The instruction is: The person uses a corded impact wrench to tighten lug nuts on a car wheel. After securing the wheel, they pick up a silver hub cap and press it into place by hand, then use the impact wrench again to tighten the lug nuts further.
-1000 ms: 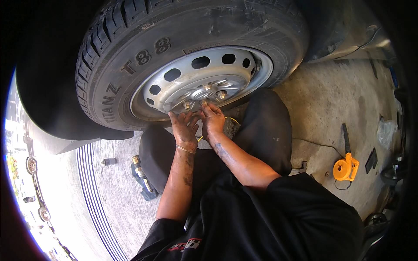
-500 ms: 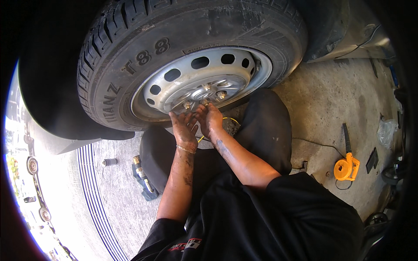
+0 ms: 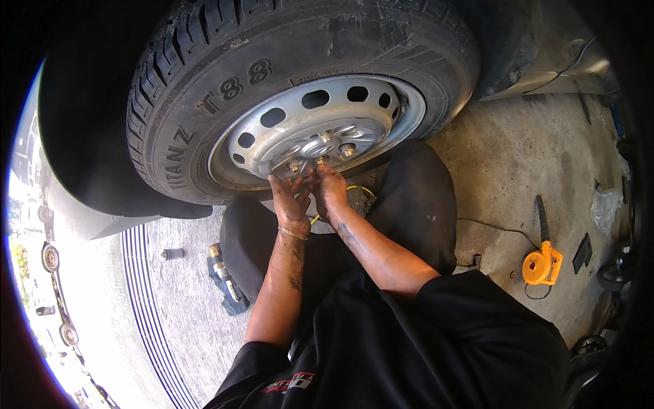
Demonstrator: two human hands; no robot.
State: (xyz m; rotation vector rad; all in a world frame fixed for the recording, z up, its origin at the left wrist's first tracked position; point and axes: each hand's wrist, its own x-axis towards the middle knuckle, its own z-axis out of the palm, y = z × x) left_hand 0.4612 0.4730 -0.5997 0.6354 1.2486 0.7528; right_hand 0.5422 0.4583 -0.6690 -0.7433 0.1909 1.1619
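A car wheel with a black tyre (image 3: 204, 143) and a silver steel rim (image 3: 293, 112) stands in front of me. Gold-coloured lug nuts sit around its hub, one at the upper middle (image 3: 326, 135) and one at the right (image 3: 348, 149). My right hand (image 3: 330, 191) has its fingertips closed on the lowest lug nut (image 3: 321, 162). Beside it, my left hand (image 3: 291, 201) is palm up with fingers apart, holding nothing visible, just below the left lug nut (image 3: 294, 165). The right fingertips are partly hidden by the hand itself.
An air impact wrench (image 3: 225, 274) lies on the floor by my left knee, with a loose socket (image 3: 172, 254) further left. A yellow-orange blower (image 3: 543, 264) with a cord lies at the right. A yellow hose (image 3: 361, 187) shows between my legs.
My right fingers have shifted slightly down from the lowest lug nut, showing more of it. My left hand has moved very slightly right, and the view has shifted a little.
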